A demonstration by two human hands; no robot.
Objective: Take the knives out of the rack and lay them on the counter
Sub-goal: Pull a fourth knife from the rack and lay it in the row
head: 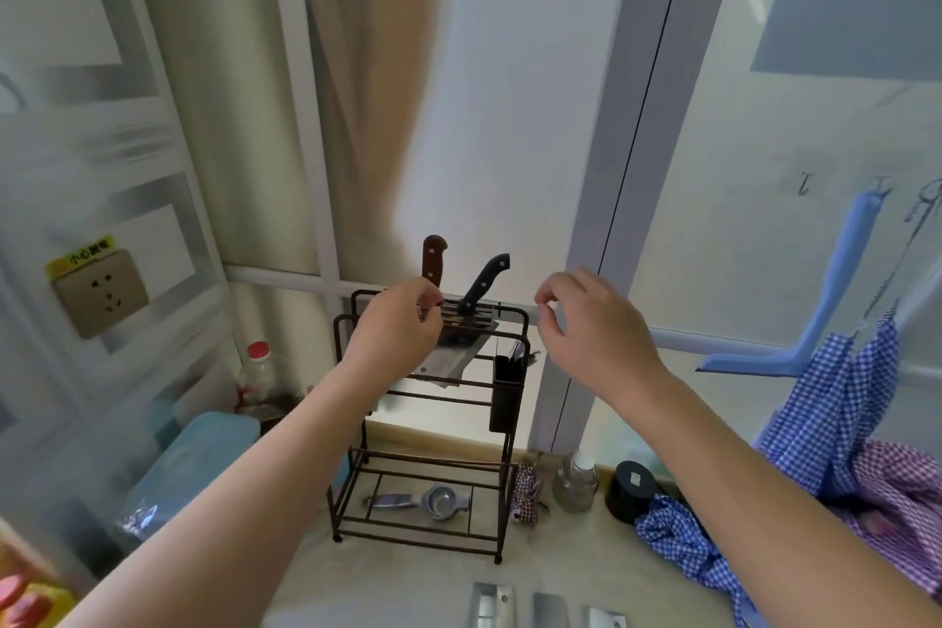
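**Both hands up at the knife rack, two knives in the slots**

Left hand (395, 329) at the top left of the dark brown wire rack (428, 423), fingers pinched narrow around something thin and metallic at the slot bars; too small to tell what it is. Right hand (591, 321) hovers just right of the rack top, fingers loosely curled, holding nothing, not touching the rack.

Brown wooden-handled knife (434, 259) stands upright in the slots just above the left hand. Black-handled knife (481, 285) sits beside it, handle tilted to the right. A broad steel blade (448, 365) hangs below the slots, partly behind the left wrist. Black utensil cup (505, 393) hangs on the rack's right side. Metal squeezer (425, 502) lies on the rack's bottom shelf.

Rack stands on the pale tabletop (397, 581). Three steel cleaver blades (540, 607) lie flat side by side at the near edge, cut off by the frame. Blue checked cloth (678, 541) lies to the right.
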